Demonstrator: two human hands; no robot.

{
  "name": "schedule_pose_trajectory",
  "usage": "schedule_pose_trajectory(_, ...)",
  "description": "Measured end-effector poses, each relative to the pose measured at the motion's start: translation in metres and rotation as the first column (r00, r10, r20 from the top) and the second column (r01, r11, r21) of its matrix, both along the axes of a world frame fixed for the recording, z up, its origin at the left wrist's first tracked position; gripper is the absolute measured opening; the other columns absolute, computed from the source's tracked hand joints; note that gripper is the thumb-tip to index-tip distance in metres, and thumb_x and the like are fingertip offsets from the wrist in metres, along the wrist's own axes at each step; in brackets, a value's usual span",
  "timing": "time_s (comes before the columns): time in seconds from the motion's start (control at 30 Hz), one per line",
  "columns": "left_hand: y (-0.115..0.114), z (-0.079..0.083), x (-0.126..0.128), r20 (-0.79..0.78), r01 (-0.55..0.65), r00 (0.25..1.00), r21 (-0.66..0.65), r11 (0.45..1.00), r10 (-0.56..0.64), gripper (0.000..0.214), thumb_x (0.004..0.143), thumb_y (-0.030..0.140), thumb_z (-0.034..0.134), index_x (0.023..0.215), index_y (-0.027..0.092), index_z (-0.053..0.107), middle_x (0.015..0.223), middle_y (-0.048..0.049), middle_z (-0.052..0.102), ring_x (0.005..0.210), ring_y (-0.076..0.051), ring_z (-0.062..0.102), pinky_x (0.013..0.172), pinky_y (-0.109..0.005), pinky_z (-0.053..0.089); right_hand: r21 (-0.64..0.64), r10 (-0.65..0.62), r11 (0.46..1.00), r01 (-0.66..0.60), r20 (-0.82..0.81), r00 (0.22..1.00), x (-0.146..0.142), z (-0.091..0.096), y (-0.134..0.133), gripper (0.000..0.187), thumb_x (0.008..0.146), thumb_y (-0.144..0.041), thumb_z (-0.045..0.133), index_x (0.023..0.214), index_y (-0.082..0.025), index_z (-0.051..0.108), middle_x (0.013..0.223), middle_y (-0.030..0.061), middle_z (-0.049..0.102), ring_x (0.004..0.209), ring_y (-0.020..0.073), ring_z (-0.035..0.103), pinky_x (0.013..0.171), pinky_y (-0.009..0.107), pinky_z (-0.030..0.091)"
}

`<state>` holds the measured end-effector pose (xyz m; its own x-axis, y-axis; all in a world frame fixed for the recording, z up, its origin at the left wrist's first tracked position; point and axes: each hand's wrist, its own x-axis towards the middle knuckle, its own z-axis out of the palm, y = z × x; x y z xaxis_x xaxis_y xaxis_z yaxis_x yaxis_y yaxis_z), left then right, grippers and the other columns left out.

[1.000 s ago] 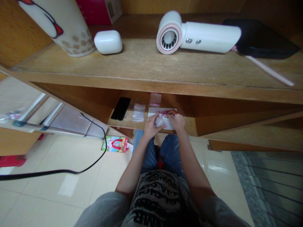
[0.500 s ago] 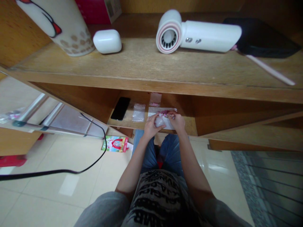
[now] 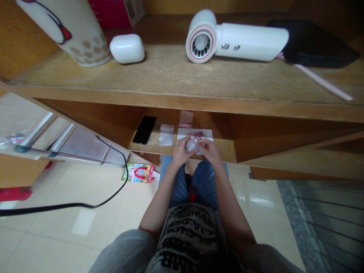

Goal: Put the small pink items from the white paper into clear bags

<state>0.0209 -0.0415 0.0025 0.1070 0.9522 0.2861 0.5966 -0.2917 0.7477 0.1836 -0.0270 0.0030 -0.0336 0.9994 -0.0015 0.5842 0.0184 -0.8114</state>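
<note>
Left hand [image 3: 180, 152] and right hand [image 3: 209, 149] are both closed on a small clear plastic bag [image 3: 191, 146], held over the lower wooden surface [image 3: 225, 150]. Pink beads [image 3: 196, 134] lie on a white paper sheet [image 3: 209, 132] at its 12 o'clock.

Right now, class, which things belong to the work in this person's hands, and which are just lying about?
In use: small clear bag, held by the left hand with the right hand at it; small pink pieces on the white sheet.

Lying about: black phone, spare clear bag, hair dryer, earbud case, patterned cup, black cable.
</note>
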Motion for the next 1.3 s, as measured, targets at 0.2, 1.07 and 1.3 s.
schedule_pose_trajectory(0.2, 0.000, -0.002, 0.000, 0.007, 0.005, 1.000, 0.016, 1.000, -0.005, 0.071, 0.064, 0.041, 0.074, 0.126, 0.020, 0.044, 0.107, -0.0065, 0.062, 0.100, -0.022, 0.055, 0.087, -0.036, 0.045, 0.019, -0.049, 0.999, 0.048, 0.005, 0.999, 0.004, 0.001, 0.005, 0.025, 0.078, -0.040, 0.050, 0.084, -0.021, 0.065, 0.065, -0.0001, 0.059, 0.060, 0.0136, 0.053, 0.057, 0.024, 0.036)
schedule_pose_trajectory(1.07, 0.000, -0.001, 0.000, 0.004, 0.004, 1.000, 0.007, 1.000, -0.005, 0.070, 0.064, 0.043, 0.074, 0.125, 0.021, 0.046, 0.108, -0.0069, 0.061, 0.100, -0.022, 0.054, 0.087, -0.037, 0.045, -0.001, -0.047, 0.999, 0.052, 0.391, 0.919, 0.019, 0.030, -0.015, 0.021, 0.076, -0.021, 0.054, 0.095, -0.025, 0.063, 0.085, -0.0009, 0.068, 0.080, 0.0172, 0.061, 0.065, 0.025, 0.040)
schedule_pose_trajectory(1.3, 0.001, -0.003, 0.000, 0.015, 0.005, 1.000, 0.009, 1.000, -0.005, 0.070, 0.064, 0.041, 0.075, 0.124, 0.020, 0.046, 0.107, -0.0070, 0.062, 0.099, -0.022, 0.055, 0.087, -0.037, 0.046, 0.055, -0.068, 0.997, 0.063, 0.095, 0.993, 0.008, 0.020, -0.005, 0.017, 0.074, -0.028, 0.057, 0.089, -0.023, 0.063, 0.080, 0.0002, 0.069, 0.063, 0.0143, 0.057, 0.061, 0.026, 0.042)
